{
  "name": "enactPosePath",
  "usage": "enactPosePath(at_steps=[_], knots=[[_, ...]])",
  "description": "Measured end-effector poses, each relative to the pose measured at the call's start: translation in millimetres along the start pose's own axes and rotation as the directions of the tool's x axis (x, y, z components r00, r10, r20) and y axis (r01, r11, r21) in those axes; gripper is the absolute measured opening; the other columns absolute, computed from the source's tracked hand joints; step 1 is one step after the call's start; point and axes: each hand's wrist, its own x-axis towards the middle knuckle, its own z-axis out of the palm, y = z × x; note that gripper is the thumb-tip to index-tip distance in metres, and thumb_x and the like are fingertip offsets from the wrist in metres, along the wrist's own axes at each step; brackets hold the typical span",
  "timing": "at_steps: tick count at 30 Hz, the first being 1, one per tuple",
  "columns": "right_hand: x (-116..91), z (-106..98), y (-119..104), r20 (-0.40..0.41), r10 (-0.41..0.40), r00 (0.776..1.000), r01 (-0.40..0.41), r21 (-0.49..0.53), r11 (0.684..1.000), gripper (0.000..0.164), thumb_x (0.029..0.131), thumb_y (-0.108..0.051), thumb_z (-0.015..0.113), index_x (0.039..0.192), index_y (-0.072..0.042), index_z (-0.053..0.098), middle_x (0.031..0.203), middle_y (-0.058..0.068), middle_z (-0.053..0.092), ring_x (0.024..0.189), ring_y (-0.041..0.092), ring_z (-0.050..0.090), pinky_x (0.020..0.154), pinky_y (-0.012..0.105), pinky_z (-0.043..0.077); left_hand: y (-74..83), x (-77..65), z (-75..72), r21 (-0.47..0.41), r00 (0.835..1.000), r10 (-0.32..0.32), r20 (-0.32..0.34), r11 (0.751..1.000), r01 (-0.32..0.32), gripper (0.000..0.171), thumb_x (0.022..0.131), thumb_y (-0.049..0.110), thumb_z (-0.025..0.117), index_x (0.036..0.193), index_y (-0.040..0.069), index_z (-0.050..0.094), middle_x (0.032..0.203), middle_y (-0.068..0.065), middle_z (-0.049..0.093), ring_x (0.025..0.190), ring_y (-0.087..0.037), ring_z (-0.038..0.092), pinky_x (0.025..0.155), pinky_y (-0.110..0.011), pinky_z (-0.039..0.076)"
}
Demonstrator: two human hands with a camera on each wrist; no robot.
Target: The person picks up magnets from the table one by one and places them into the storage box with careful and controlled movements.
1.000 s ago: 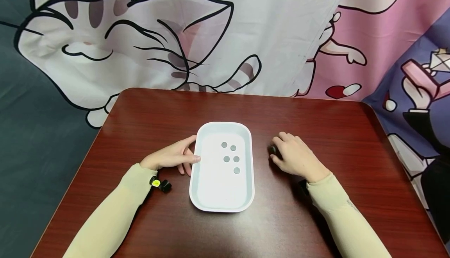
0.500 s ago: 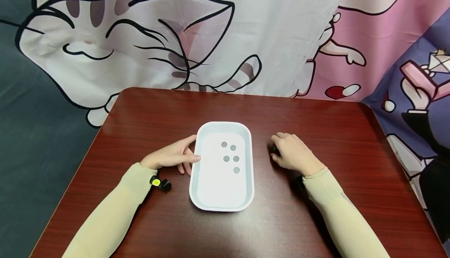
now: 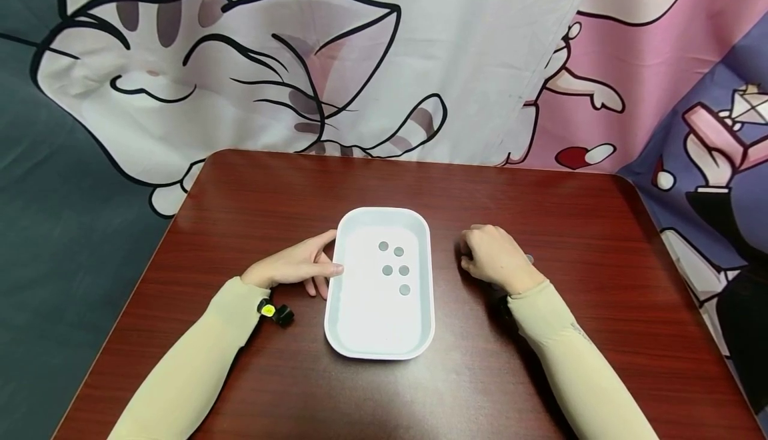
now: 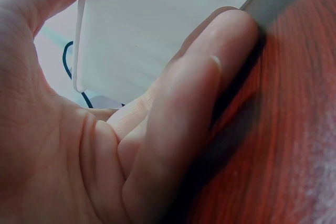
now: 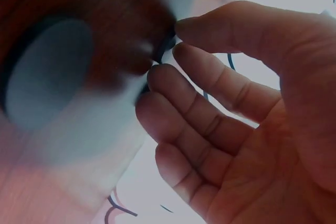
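A white tray (image 3: 380, 323) stands on the table with several small grey discs (image 3: 387, 271) lying in it. At its left rim my left hand (image 3: 294, 265) grips it, thumb over the edge and fingers against the outer wall. Those fingers (image 4: 173, 108) show close up in the left wrist view. To the right of the tray my right hand (image 3: 495, 255) is low over the table, fingers curled. In the right wrist view its thumb and index tips pinch a small dark disc (image 5: 167, 45), mostly hidden. Another grey disc (image 5: 47, 72) with a black edge lies near the wrist.
A dark red-brown wooden table (image 3: 288, 387) bears the tray, its far edge against a printed cat curtain (image 3: 468, 47). A black object (image 3: 744, 333) is partly in view beyond the right edge. Each wrist wears a small black camera (image 3: 282, 315).
My right wrist and forearm have shifted to the left, the fingers turning around the dark disc. A grey disc now shows behind that hand. The left hand and tray stay in place.
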Motion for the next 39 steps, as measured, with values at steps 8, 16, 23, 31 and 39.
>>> enactPosePath(at_steps=[8,16,23,31,39], knots=[[-0.2,4.0,-2.2,-0.033,0.035,0.999,-0.035,0.002,0.999,0.022,0.061,-0.006,0.073,0.07,-0.011,0.053,0.063,0.003,0.055,0.058,0.031,0.058,0.058,0.048,0.05,2.1,-0.9,0.2,0.008,1.0,-0.004,-0.003,1.0,0.004,0.083,0.103,0.028,0.065,0.166,0.024,0.012,0.084,-0.013,0.078,0.07,-0.035,0.077,0.059,-0.046,0.063],[-5.0,-1.9,-7.5,-0.086,0.021,0.996,-0.021,0.005,1.0,0.02,0.06,-0.009,0.072,0.064,-0.015,0.052,0.062,-0.001,0.048,0.053,0.023,0.048,0.053,0.039,0.043,1.7,-0.4,-1.1,0.007,1.0,-0.003,0.002,1.0,0.003,0.08,0.103,0.029,0.066,0.165,0.023,0.016,0.085,-0.013,0.078,0.07,-0.034,0.077,0.059,-0.045,0.063],[-7.9,-21.6,-23.0,-0.203,-0.042,0.978,0.058,0.074,0.996,0.014,0.065,-0.011,0.073,0.071,-0.013,0.06,0.066,-0.004,0.051,0.056,0.013,0.047,0.057,0.035,0.045,1.1,0.0,-0.6,0.003,1.0,-0.005,0.002,1.0,0.005,0.081,0.103,0.029,0.066,0.165,0.023,0.015,0.085,-0.013,0.078,0.07,-0.034,0.077,0.059,-0.046,0.063],[-3.4,-38.1,-52.9,-0.281,-0.13,0.951,0.175,0.142,0.974,0.012,0.068,-0.011,0.074,0.077,-0.014,0.067,0.072,-0.004,0.06,0.063,0.01,0.051,0.067,0.034,0.048,0.6,0.0,-1.4,-0.002,1.0,-0.001,0.0,1.0,0.001,0.084,0.102,0.032,0.067,0.165,0.023,0.013,0.086,-0.013,0.078,0.07,-0.035,0.077,0.059,-0.046,0.063],[0.7,-36.9,-71.1,-0.294,-0.206,0.933,0.256,0.142,0.956,0.012,0.069,-0.012,0.075,0.077,-0.014,0.066,0.071,-0.003,0.057,0.063,0.011,0.046,0.065,0.031,0.043,1.6,-1.1,-0.2,0.001,1.0,-0.005,-0.002,1.0,0.005,0.083,0.102,0.032,0.067,0.165,0.024,0.014,0.087,-0.013,0.078,0.071,-0.034,0.077,0.06,-0.046,0.063]])
